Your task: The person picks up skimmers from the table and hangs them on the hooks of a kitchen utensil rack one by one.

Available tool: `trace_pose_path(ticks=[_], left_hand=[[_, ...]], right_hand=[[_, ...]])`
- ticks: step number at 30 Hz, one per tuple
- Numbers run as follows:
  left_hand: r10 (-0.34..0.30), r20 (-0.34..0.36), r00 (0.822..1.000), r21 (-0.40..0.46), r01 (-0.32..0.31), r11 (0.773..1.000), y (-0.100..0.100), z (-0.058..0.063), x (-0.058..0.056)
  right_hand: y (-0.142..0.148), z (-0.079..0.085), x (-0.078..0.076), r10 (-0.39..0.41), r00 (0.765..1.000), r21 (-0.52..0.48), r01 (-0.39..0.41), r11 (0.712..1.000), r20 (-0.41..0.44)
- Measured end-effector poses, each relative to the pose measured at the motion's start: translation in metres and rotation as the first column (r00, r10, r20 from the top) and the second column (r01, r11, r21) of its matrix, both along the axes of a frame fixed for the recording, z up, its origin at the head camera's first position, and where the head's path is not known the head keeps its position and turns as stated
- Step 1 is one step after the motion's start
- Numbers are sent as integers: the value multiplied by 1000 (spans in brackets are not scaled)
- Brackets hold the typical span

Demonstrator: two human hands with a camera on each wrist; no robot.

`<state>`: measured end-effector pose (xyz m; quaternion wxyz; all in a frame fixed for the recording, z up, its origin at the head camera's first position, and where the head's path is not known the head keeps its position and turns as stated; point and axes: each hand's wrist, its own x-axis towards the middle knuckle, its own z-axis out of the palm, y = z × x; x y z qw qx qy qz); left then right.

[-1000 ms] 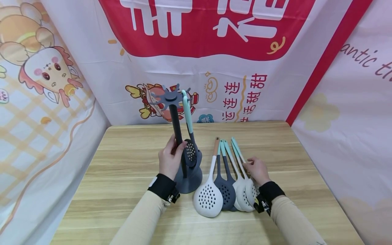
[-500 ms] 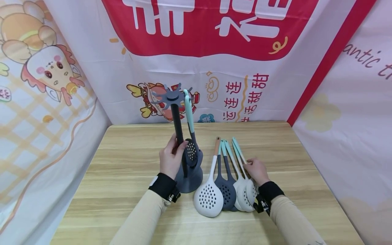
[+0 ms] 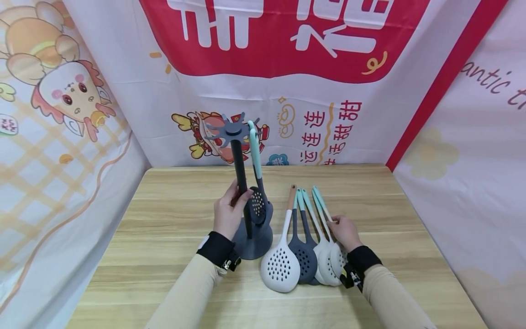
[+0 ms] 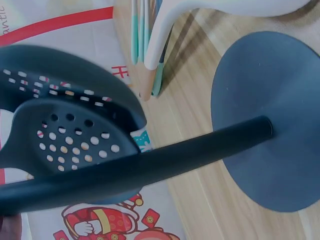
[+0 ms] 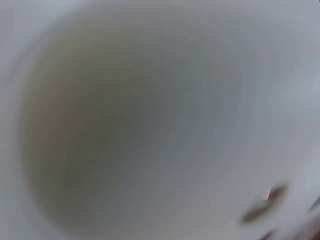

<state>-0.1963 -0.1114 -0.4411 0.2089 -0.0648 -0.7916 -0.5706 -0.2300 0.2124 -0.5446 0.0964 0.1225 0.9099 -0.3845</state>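
Observation:
My left hand (image 3: 230, 211) grips the black pole of a dark grey utensil stand (image 3: 239, 167), thumb and fingers around it. Its round base (image 4: 272, 85) shows large in the left wrist view. From the hooks at the top hang dark utensils with mint handles (image 3: 255, 155), including one with a perforated head (image 4: 75, 142). At the right end of a row of utensils, my right hand (image 3: 346, 232) pinches the handle of a white perforated skimmer (image 3: 339, 258). That skimmer lies over another white one. A blurred pale surface fills most of the right wrist view.
On the wooden table (image 3: 172, 274), a large white skimmer (image 3: 281, 269) with a wooden handle end lies right of the stand. Beside it are dark grey skimmers (image 3: 305, 260) and white ones (image 3: 326, 265), overlapping. A printed cloth (image 3: 263, 59) hangs behind the table.
The head view shifts very slightly. Both hands keep their holds, and the stand and the row of utensils stay where they were.

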Motion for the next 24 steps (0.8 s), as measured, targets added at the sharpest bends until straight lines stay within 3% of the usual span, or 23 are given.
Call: trace_pose_path(ticks=[9,16,24], left_hand=[[-144,81,986,1,145,989,-9,6,-3],[-275,122,954,-84,286,955,-23,17,-2],[-386,150,910,-77,400,913,-28,29,-8]], right_hand=[[5,4,2,8,1000,2,-8,1000,-10],[6,13,5,18,999,-23,-20,1000,-52],[0,21,4,25,994,-26,-27,999,-103]])
